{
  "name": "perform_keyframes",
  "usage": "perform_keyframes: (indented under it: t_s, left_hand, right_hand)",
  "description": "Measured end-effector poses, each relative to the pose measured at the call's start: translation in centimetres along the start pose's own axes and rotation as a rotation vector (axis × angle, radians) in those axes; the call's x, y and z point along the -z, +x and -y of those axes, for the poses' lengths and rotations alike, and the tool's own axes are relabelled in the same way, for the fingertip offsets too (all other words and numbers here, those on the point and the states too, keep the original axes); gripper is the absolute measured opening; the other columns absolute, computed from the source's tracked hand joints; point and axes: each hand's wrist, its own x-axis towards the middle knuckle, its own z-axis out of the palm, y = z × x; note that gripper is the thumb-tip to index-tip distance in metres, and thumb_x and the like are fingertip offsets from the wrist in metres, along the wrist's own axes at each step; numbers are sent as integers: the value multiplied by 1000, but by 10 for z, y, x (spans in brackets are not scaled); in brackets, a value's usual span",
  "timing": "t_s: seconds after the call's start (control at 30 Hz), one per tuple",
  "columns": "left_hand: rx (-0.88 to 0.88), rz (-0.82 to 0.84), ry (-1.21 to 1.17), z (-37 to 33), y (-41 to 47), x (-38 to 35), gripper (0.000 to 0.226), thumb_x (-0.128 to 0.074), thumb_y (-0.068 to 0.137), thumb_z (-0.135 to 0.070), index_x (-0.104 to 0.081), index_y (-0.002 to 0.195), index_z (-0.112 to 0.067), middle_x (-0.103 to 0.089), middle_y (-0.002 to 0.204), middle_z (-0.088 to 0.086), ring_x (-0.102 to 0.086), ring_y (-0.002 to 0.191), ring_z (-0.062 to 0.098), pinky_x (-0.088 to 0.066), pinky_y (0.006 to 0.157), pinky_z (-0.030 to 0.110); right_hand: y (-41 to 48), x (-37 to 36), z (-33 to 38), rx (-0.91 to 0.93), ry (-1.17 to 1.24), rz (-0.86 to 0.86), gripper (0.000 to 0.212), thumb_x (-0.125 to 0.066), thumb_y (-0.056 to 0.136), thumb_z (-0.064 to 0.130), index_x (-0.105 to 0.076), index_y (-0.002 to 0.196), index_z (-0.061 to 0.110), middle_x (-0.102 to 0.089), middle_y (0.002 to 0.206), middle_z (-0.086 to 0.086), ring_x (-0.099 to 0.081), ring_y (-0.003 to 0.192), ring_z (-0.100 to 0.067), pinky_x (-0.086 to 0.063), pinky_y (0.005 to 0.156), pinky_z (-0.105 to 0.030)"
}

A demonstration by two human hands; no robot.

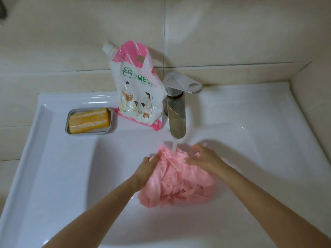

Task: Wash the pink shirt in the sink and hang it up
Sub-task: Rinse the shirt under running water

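The pink shirt lies bunched in the sink under the running tap. The left hand grips 1 edge and the right hand clutches the top folds. Turning the bundle should soak every fold.

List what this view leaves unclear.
Head view:
- No drain shows; the shirt covers part of the sink.
- Grip of left hand: fingertips buried in shirt folds.
- Print on pouch: blurred, too small; a fold hides part.
- Top left, dark thing: cut off by the edge.
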Motion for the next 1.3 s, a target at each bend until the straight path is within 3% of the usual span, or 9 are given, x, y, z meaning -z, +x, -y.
perform_keyframes:
  t_s: [0.13, 0.27, 0.47, 0.63, 0.77, 1.03, 1.13, 1.2, 1.3]
  left_hand:
    - [-244, -362, 687, 8, -6, -6, 59, -44, 87, -62, -49, 123, -15, -55, 100, 16, -56, 74, 29, -44, 49, 29]
    - [-387, -351, 688, 14, -20, -7, 87, -15, 78, -73, -36, 142, -19, -43, 140, 6, -44, 124, 27, -38, 99, 42]
    - [-464, -267, 523, 31, -22, 10, 98, -11, 73, -86, -29, 148, -25, -31, 152, -5, -30, 137, 15, -23, 112, 30]
    - [-331, -199, 223, 14, -10, 6, 89, -26, 69, -81, -33, 143, -32, -38, 139, -6, -35, 125, 13, -29, 106, 34]
    - [-152, -67, 27, -11, 7, -7, 59, -36, 85, -68, -51, 123, -26, -58, 122, 0, -56, 111, 20, -41, 97, 34]
    - [-207, 40, -71, -25, -23, -25, 30, -63, 83, -34, -62, 75, -6, -57, 84, -3, -54, 82, 12, -44, 74, 26]
    - [-517, -166, 510, 25, -35, -35, 69, -59, 60, -65, -49, 117, -27, -46, 131, -1, -42, 121, 16, -39, 98, 39]
    - [-564, -216, 850, 54, -36, -46, 96, -53, 55, -72, -30, 139, -33, -34, 148, 12, -39, 132, 35, -37, 98, 60]
    - [-549, -215, 957, 63, -31, -57, 99, -57, 59, -61, -26, 147, -25, -31, 151, 12, -40, 132, 39, -44, 92, 62]
  right_hand:
    - [-46, 47, 58, 494, 136, -626, 63, -62, 86, 12, -38, 143, 15, -42, 143, 5, -49, 124, -18, -41, 101, -33]
    - [-54, 81, 96, 891, -335, -705, 73, -51, 82, 3, -26, 149, 10, -18, 156, 3, -17, 146, -16, -10, 119, -45]
    - [-44, 67, 63, 917, -446, -727, 63, -45, 83, -4, -38, 144, 8, -36, 151, -5, -27, 143, -23, -10, 116, -57]
    - [-39, 10, 11, 458, 470, -934, 31, -47, 86, 23, -65, 112, 23, -65, 118, 4, -57, 114, -23, -43, 99, -43]
    - [5, -55, -17, -188, 488, -378, 53, -46, 73, 63, -56, 116, 34, -59, 119, 2, -56, 111, -25, -44, 95, -41]
    - [1, -53, -12, -121, 585, -102, 39, -61, 90, 40, -55, 61, 15, -53, 61, 0, -52, 56, -11, -40, 62, -26]
    - [-32, -70, -39, 175, 76, -189, 23, -58, 85, 45, -63, 91, 23, -59, 105, 1, -57, 101, -20, -39, 79, -22]
    - [-39, -93, -55, 235, -299, -148, 67, -40, 77, 75, -43, 134, 38, -30, 151, 2, -26, 140, -25, -26, 109, -36]
    - [-27, -109, -62, 244, -450, -169, 74, -26, 80, 81, -28, 143, 43, -26, 156, -7, -30, 138, -35, -31, 107, -53]
